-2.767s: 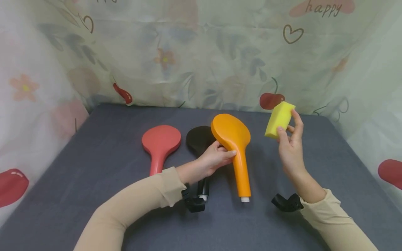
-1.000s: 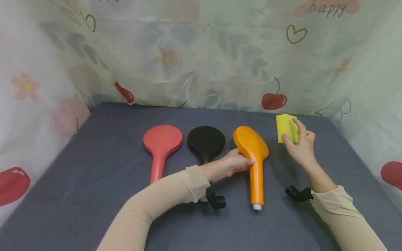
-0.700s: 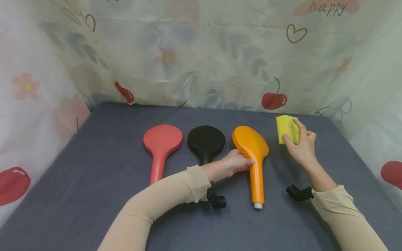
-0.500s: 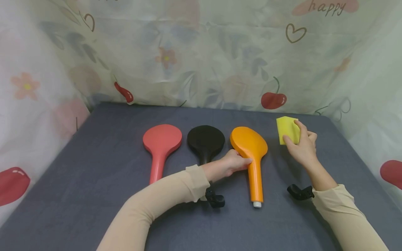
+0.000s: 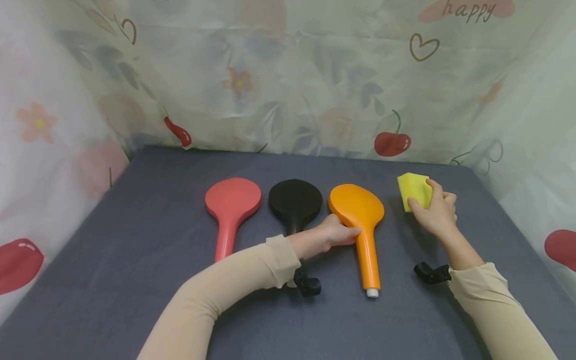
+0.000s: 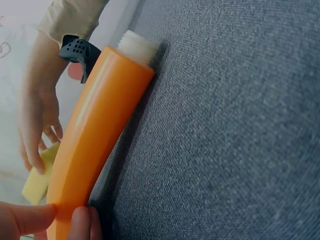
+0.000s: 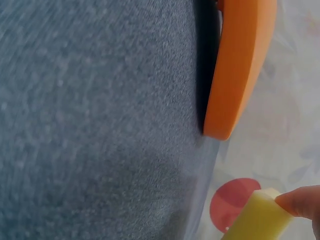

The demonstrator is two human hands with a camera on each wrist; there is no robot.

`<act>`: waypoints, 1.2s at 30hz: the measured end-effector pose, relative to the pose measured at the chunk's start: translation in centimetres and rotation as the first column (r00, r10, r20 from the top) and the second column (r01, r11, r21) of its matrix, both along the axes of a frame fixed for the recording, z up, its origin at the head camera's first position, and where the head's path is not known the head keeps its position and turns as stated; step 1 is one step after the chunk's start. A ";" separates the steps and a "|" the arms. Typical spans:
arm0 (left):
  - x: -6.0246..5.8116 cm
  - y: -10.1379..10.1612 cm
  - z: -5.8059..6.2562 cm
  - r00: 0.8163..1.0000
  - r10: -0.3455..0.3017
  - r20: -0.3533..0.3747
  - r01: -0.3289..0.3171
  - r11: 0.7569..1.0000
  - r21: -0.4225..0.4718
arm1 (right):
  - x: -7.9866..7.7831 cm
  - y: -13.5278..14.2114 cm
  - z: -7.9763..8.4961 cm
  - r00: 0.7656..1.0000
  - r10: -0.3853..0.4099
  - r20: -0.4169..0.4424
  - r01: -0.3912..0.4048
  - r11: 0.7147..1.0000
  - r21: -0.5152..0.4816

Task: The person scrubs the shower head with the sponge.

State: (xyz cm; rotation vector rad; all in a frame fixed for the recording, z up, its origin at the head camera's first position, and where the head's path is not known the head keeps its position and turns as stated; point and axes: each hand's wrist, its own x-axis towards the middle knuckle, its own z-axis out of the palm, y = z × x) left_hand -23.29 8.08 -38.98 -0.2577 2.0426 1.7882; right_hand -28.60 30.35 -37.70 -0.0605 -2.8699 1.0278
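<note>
In the head view my left hand (image 5: 335, 233) grips an orange shower head (image 5: 357, 204) at its neck, thumb on top. The white threaded end (image 6: 137, 48) of its handle shows in the left wrist view, close over the cloth; whether it touches I cannot tell. Between thumb and fingers, my right hand (image 5: 435, 210) pinches a yellow sponge (image 5: 414, 191), held above the table to the right of the orange head. The right wrist view catches the sponge (image 7: 257, 219) at its lower edge and the orange head's rim (image 7: 237, 75) near the cloth.
Left of the orange one lie a black shower head (image 5: 295, 202), its handle partly behind my left arm, and a red shower head (image 5: 233, 200). Dark grey cloth (image 5: 135, 240) covers the table. A patterned curtain (image 5: 292, 90) hangs behind and along both sides.
Since the oldest frame, the orange shower head has moved right, away from over the black one, and come down. Lately it has tilted flatter, while the sponge has sunk a little in my right hand.
</note>
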 end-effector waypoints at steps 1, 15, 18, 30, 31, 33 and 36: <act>0.0 0.0 0.0 1.000 0.004 0.000 -0.004 1.000 -0.014 | 0.0 0.0 0.0 1.000 0.000 0.006 0.000 1.000 0.006; 0.8 0.0 0.4 0.999 0.032 -0.019 -0.034 0.993 -0.115 | -0.4 0.8 -0.9 0.991 0.075 0.113 -0.089 0.988 0.127; 0.9 0.0 0.4 0.999 0.031 -0.013 -0.033 0.993 -0.111 | -0.5 0.8 -1.1 0.990 0.073 0.120 -0.089 0.987 0.137; 1.4 -0.5 1.0 0.999 0.012 0.038 -0.009 0.997 -0.077 | -0.9 0.5 -1.7 0.990 0.058 0.127 -0.084 0.974 0.208; 1.6 -0.6 1.1 0.999 0.004 0.036 -0.001 0.997 -0.079 | -0.9 0.5 -1.7 0.990 0.057 0.129 -0.083 0.975 0.208; 1.8 -0.7 1.4 1.000 -0.013 0.021 0.015 0.996 -0.088 | -0.9 0.5 -1.5 0.990 0.056 0.130 -0.082 0.975 0.207; 2.1 -1.1 1.7 0.998 -0.049 -0.025 0.046 0.993 -0.107 | -0.7 0.4 -1.2 0.991 0.055 0.123 -0.078 0.978 0.196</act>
